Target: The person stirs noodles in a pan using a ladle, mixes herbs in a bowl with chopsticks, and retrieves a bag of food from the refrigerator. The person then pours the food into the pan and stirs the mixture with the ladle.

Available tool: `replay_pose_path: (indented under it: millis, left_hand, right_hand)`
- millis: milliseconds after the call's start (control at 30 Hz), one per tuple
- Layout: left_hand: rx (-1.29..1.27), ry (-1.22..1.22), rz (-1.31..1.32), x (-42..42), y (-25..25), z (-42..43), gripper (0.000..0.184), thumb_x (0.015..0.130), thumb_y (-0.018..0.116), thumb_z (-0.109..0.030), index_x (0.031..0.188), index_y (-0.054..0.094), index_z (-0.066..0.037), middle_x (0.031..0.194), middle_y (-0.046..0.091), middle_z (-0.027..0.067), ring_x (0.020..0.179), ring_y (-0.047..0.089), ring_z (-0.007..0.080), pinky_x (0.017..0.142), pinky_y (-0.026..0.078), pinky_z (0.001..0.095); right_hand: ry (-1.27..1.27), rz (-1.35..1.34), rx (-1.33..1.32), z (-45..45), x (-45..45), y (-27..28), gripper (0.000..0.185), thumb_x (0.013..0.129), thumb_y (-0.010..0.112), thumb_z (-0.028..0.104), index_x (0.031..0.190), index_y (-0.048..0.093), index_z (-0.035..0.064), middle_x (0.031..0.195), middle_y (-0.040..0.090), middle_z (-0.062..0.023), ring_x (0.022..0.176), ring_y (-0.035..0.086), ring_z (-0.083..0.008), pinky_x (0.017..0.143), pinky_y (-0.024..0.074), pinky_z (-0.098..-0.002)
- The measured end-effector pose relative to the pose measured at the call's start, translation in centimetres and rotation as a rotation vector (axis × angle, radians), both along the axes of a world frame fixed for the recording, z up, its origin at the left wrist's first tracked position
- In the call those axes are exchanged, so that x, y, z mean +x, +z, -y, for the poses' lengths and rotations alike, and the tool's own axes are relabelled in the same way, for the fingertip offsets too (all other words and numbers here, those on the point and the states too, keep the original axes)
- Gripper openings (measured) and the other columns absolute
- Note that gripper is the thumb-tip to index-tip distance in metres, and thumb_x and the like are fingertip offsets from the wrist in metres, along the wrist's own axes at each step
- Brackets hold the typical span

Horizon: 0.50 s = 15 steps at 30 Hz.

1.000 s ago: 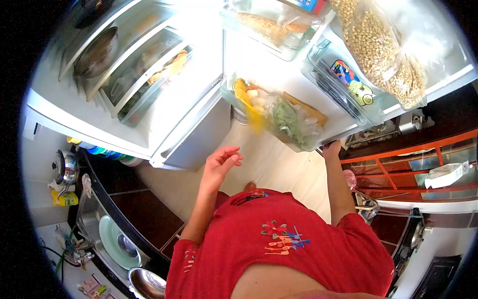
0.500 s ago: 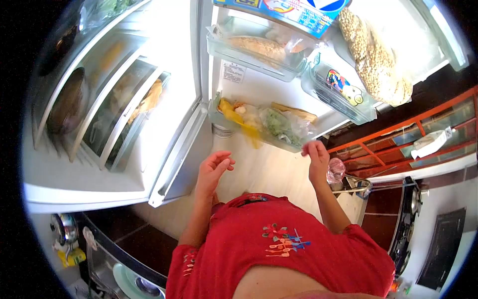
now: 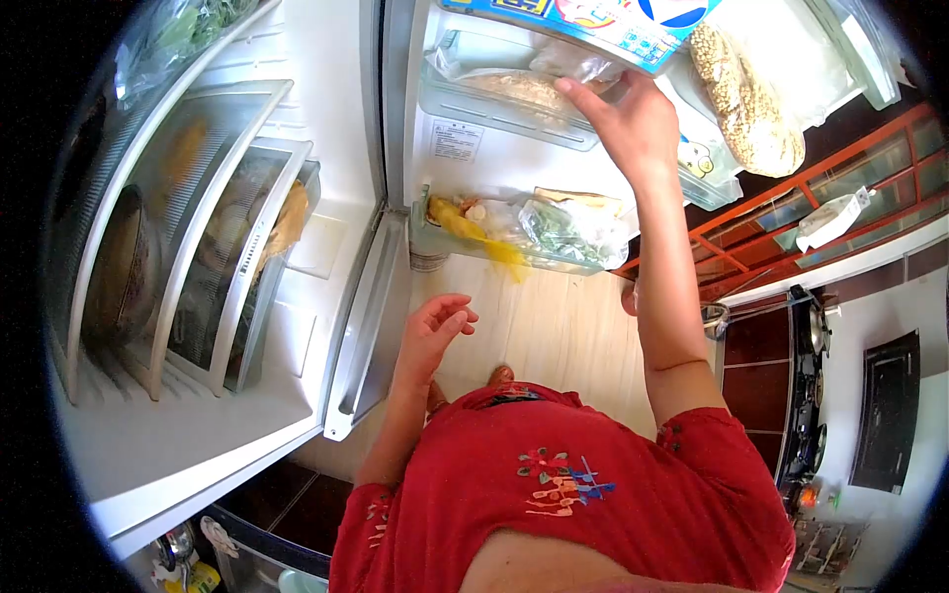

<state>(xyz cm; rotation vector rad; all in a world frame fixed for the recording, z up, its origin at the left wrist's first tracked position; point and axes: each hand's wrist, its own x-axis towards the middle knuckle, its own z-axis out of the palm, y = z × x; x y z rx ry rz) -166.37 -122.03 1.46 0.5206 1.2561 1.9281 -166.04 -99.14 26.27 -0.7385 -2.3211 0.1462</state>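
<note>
My right hand (image 3: 638,128) reaches to the middle bin (image 3: 494,109) of the open fridge door, its thumb stretched out over a clear plastic bag of pale brown food (image 3: 524,89). The thumb stands apart from the other fingers, whose tips are partly hidden near the blue box (image 3: 633,30) above; no firm hold shows. My left hand (image 3: 435,331) hangs low in front of my body, fingers loosely bent and apart, with nothing in it. The lower door bin (image 3: 554,259) holds a yellow bag (image 3: 460,219) and a clear bag of greens (image 3: 563,227).
On the left are the fridge shelves (image 3: 188,237), with a dark round dish (image 3: 124,262) and bagged greens at the top. A knotted bag of beige beans or grains (image 3: 741,109) lies on the door at upper right. A stove (image 3: 806,376) stands on the right.
My right hand has moved up and forward from above the floor to the middle door bin. My left hand has stayed nearly in place. The view has shifted slightly.
</note>
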Motion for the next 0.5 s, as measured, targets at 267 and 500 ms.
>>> replay_pose_path:
  millis: [267, 500]
  left_hand:
    - [0.039, 0.005, 0.024, -0.7, 0.6, 0.4, 0.026, 0.084, 0.057, -0.011, 0.107, 0.054, 0.001, 0.086, 0.062, 0.0098, 0.075, 0.058, 0.0139, 0.072, 0.047, 0.0263]
    - [0.133, -0.016, -0.063, -2.4, 3.9, -1.3, 0.037, 0.082, 0.057, -0.008, 0.118, 0.048, -0.002, 0.096, 0.060, 0.0086, 0.081, 0.057, 0.0133, 0.073, 0.046, 0.0255]
  right_hand:
    - [0.288, -0.439, -0.461, -2.4, -0.6, -2.4, 0.027, 0.079, 0.062, 0.026, 0.086, 0.061, -0.0005, 0.070, 0.062, -0.0058, 0.065, 0.058, -0.0149, 0.059, 0.0423, -0.0275]
    - [0.639, -0.539, -0.703, -2.7, 4.4, -1.6, 0.016, 0.079, 0.058, 0.011, 0.092, 0.062, 0.0022, 0.075, 0.059, 0.0005, 0.065, 0.045, -0.0055, 0.061, 0.0356, -0.0200]
